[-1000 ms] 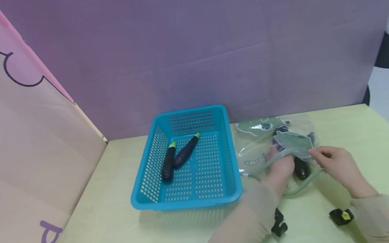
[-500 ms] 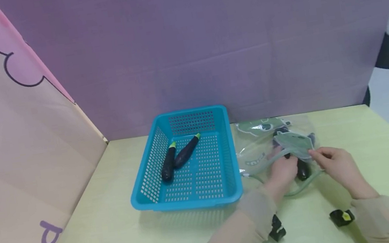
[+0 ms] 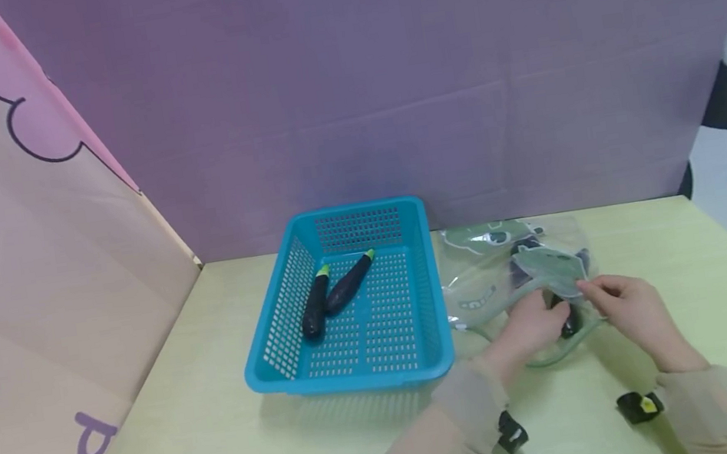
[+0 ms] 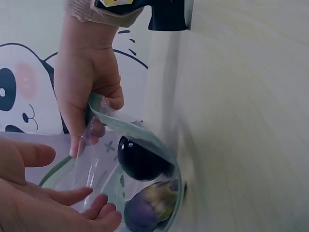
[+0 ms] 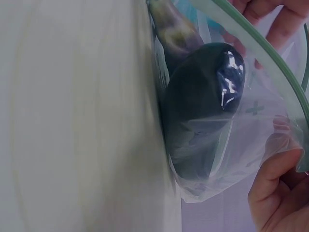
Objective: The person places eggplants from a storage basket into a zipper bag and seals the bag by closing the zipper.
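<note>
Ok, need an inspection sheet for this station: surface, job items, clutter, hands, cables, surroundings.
Surface: pale yellow tabletop.
Job's things: blue basket holding a left eggplant and a right eggplant; clear green-trimmed bag to its right, with a glossy dark vegetable and a mottled purple one inside; full bag count unclear.
Clutter: nothing seen.
Hands: left hand at the bag's mouth, fingers extended; right hand pinching the bag's edge; black mounts at both wrists.
Cables: nothing seen.
Surroundings: purple backdrop, cartoon-printed panels on both sides.
</note>
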The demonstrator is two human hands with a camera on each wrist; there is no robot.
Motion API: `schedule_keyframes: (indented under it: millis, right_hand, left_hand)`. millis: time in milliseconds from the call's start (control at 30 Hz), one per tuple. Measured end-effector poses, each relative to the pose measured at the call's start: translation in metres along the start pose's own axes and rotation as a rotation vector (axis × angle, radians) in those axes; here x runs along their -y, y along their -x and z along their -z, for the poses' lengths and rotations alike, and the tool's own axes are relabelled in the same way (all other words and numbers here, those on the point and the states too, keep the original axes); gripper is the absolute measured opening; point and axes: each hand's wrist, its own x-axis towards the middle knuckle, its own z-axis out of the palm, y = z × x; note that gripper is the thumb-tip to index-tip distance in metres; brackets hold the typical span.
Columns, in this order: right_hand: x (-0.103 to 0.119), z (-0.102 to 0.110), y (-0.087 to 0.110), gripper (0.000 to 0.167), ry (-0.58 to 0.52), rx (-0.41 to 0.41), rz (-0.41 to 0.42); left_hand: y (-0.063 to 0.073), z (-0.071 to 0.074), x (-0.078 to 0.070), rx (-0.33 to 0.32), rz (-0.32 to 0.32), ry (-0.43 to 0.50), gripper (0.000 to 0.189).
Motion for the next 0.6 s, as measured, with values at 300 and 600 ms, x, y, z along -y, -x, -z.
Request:
schedule_keyframes:
  millis: [300,600]
  right_hand:
    - [-0.002,0.0,-0.001,0.041,-0.007,0.0,0.002]
    - [-0.002,0.0,-0.001,0.041,-0.007,-0.003,-0.002]
  left_hand:
    - [0.008,0.013,0.002,0.025,-0.208,-0.259,0.026]
    - [0.018,0.02,-0.004,-0.003,-0.285,-0.428,0.021]
